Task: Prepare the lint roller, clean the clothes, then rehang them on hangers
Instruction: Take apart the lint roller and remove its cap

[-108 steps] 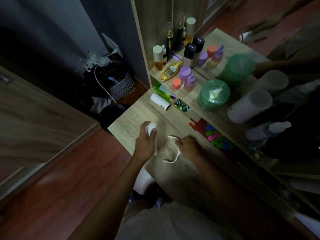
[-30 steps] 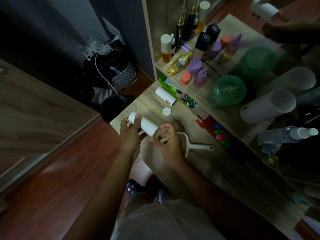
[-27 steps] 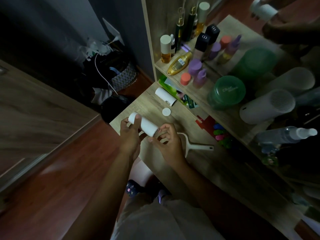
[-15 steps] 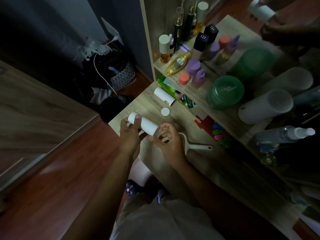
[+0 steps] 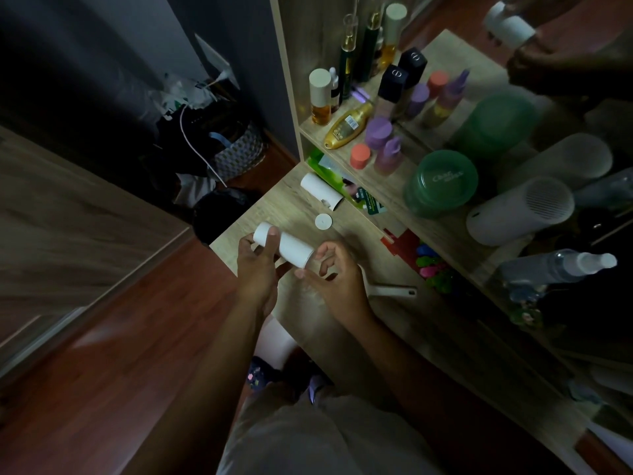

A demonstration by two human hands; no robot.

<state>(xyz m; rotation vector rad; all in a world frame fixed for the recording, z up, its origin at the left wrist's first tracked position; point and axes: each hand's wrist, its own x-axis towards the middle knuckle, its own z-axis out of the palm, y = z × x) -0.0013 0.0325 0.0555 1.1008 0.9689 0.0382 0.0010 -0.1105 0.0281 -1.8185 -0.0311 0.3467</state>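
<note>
My left hand grips a white lint roll, held tilted just above the wooden table. My right hand has its fingertips at the roll's lower right end, pinching at its edge. The white lint roller handle lies flat on the table, partly hidden behind my right hand. A second white roll lies on its side further back. Between the two rolls sits a small white round cap. No clothes or hangers are in view.
A shelf behind the table holds several bottles, a green jar and a white cylinder. A green packet lies under the shelf edge. A basket with a cable stands on the red floor to the left.
3.6 s ago my right hand held the handle; it now lies on the table, and the cap sits there too. In the last second both hands stay on the roll with little movement.
</note>
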